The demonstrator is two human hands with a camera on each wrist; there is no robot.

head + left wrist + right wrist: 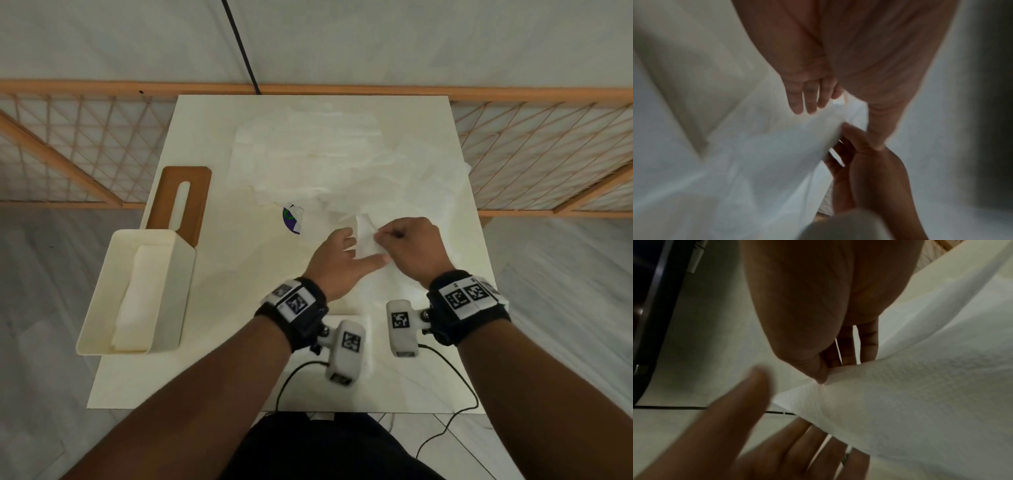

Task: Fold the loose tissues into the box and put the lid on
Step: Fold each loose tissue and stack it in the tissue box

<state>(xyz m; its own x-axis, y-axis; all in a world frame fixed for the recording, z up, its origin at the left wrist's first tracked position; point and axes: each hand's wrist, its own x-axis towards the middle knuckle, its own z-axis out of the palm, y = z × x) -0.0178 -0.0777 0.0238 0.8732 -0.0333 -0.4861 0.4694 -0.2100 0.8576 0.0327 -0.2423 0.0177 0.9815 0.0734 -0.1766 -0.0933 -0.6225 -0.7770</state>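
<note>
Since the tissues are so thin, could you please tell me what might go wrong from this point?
1. The right hand pinches only a corner of the tissue; a hard pull could tear it.
2. The loose tissues reach the table's right edge and could slide off if dragged.
3. The box overhangs the table's left edge; pressing tissues in or fitting the lid might tip it.

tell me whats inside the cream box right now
Inside the box lies a stack of folded white tissues. What lies beneath the stack is covered.
</note>
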